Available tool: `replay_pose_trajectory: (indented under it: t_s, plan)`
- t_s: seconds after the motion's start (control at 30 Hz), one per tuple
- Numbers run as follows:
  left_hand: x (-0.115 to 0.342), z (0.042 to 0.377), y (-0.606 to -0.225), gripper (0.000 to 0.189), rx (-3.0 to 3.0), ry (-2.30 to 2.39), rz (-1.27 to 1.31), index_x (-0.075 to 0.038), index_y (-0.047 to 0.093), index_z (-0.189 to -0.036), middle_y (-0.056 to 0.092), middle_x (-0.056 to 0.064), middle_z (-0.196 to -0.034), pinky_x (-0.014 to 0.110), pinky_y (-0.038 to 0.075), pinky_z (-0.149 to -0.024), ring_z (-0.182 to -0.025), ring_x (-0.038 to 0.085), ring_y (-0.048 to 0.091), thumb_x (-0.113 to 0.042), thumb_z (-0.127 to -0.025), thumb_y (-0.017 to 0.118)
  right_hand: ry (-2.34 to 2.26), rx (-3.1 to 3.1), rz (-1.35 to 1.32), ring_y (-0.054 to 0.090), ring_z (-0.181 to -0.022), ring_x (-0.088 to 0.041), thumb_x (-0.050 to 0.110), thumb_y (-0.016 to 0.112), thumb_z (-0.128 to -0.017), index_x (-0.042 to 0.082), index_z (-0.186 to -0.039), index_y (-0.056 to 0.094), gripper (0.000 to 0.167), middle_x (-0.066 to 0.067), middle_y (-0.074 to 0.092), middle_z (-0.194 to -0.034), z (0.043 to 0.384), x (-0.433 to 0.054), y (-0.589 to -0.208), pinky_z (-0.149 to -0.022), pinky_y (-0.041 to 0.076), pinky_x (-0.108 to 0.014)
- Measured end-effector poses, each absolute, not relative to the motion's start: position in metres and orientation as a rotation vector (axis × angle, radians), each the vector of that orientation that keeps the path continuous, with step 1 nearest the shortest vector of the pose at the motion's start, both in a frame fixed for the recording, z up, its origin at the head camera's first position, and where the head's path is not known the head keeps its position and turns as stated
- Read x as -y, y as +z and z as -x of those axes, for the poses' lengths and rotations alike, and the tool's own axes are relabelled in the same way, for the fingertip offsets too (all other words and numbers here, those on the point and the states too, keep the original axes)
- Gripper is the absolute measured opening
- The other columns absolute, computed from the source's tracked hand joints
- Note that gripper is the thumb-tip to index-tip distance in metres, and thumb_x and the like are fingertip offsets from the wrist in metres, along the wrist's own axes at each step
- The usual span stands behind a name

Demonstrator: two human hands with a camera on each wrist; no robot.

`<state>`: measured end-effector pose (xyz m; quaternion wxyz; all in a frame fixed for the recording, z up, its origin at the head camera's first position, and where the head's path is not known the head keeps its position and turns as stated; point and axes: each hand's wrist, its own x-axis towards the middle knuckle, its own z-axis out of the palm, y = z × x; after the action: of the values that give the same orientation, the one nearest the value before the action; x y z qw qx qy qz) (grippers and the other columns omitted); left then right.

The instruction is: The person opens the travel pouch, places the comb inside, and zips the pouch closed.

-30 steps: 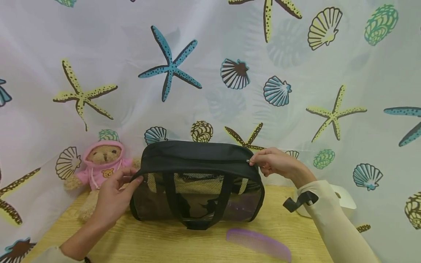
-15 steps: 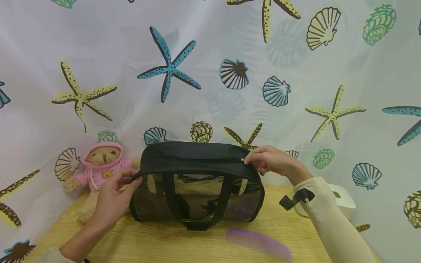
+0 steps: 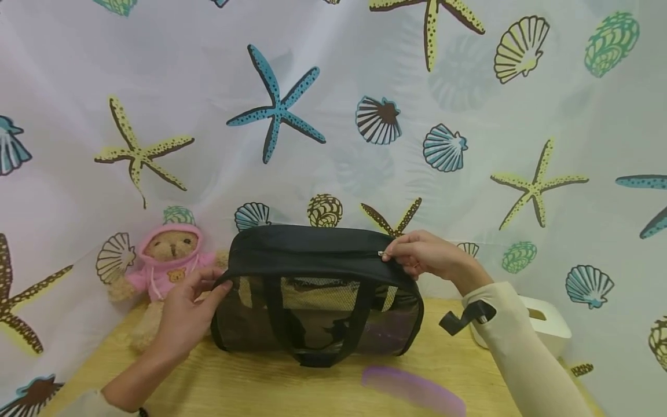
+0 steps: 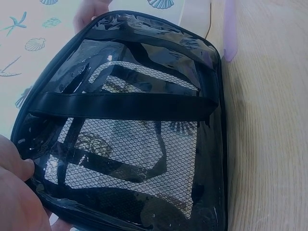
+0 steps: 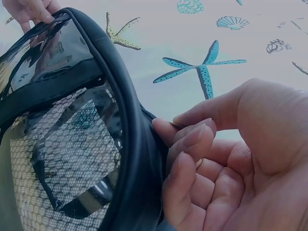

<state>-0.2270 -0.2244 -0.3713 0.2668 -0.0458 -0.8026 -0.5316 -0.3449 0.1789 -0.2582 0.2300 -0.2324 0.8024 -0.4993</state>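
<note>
A black toiletry bag (image 3: 312, 243) with clear plastic sides stands upright on the wooden table. White mesh (image 4: 130, 154) shows through its clear side, and a black strap handle (image 3: 315, 356) hangs down the front. My right hand (image 3: 429, 255) pinches the small metal zipper pull (image 3: 381, 253) between thumb and forefinger, near the right end of the bag's top. At the top left corner, the thumb and fingers of my left hand (image 3: 190, 310) grip the bag's edge. In the right wrist view, the other fingers of my right hand (image 5: 231, 159) curl beside the black top panel.
Behind the bag at left sits a teddy bear (image 3: 172, 255) in a pink hoodie. A purple comb (image 3: 414, 391) lies on the table (image 3: 271, 391) in front. To the right, partly behind my sleeve, is a white box (image 3: 549, 321). A seashell-print curtain (image 3: 333, 116) hangs behind.
My right hand has drawn the zipper pull a short way leftward along the bag's top. My left hand keeps its grip on the corner. The head view has shifted slightly.
</note>
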Motion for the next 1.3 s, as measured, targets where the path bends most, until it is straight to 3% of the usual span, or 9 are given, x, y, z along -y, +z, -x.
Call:
replay_pose_trajectory:
  t_s: [0.4, 1.3]
  plan:
    - [0.225, 0.227, -0.372, 0.019, 2.163, -1.454, 0.126, -0.001, 0.066, -0.113, 0.064, -0.023, -0.097, 0.009, 0.054, -0.077, -0.091, -0.009, 0.063, -0.016, -0.101, 0.067, -1.317, -2.235, 0.668, 0.032, -0.052, -0.014, 0.018, 0.046, -0.11, -0.006, -0.118, 0.065, 0.032, 0.005, 0.032, -0.063, 0.342, -0.168, -0.252, -0.056, 0.037, -0.028]
    - [0.228, 0.226, -0.37, 0.021, 2.195, -1.435, 0.127, -0.002, 0.067, -0.115, 0.063, -0.019, -0.103, 0.009, 0.053, -0.079, -0.095, -0.01, 0.061, -0.018, -0.101, 0.067, -1.243, -2.251, 0.738, 0.036, -0.052, -0.013, 0.02, 0.045, -0.11, -0.004, -0.124, 0.066, 0.034, 0.006, 0.029, -0.061, 0.341, -0.139, -0.244, -0.056, 0.043, -0.029]
